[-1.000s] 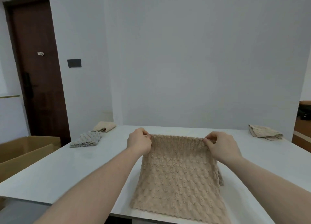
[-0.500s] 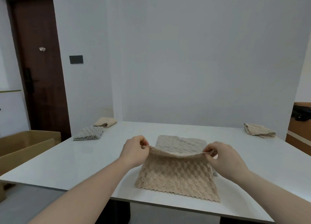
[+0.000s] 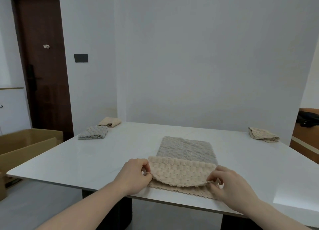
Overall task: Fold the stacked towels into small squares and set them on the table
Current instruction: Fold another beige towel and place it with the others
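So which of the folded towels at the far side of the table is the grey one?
The grey folded towel at the far left, nearer the camera than the beige folded towel behind it. The towel at the far right is beige too.

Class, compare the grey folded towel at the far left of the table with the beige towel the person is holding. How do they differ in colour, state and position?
The grey folded towel is grey; the beige towel is beige. The grey one is a small finished bundle lying untouched; the beige one is only part folded, a flap pinched by the left hand and right hand. The grey sits far left, the beige at the near edge. Both share a bumpy weave.
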Demonstrator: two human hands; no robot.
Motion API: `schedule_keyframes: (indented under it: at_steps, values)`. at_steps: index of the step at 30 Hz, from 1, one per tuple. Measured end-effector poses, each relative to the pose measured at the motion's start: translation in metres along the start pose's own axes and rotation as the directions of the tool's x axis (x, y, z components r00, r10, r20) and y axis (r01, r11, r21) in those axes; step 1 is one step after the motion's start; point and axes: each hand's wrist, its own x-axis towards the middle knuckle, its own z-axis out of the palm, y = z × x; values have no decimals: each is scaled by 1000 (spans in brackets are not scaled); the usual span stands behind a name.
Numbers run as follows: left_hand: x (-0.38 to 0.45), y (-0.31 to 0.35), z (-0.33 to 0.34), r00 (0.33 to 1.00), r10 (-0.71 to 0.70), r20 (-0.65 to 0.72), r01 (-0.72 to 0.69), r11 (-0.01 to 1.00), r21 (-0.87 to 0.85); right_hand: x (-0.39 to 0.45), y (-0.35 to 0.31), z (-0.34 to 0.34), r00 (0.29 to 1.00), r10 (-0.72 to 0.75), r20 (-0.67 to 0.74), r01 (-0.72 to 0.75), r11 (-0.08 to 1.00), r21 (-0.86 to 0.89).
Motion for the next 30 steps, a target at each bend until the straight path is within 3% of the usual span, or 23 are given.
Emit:
schedule_keyframes:
  at_steps: [10, 14, 18, 24, 30]
  values:
    - [-14, -14, 7, 992, 24, 121, -30, 999, 43, -18, 3, 17, 1000, 1, 21, -2, 999, 45]
    - [-7, -4, 6, 995, 88, 45, -94, 984, 151, -12, -1, 14, 1000, 10, -24, -7, 995, 95]
    - [8, 24, 12, 989, 149, 8, -149, 985, 86, 12, -8, 18, 993, 12, -115, 3, 991, 134]
    - [26, 58, 50, 947, 198, 252, -242, 958, 156, 39, -12, 46, 992, 101, 69, -100, 995, -9]
    - [40, 55, 79, 923, 81, 376, -189, 947, 260, 37, -13, 58, 949, 211, 235, -199, 977, -73]
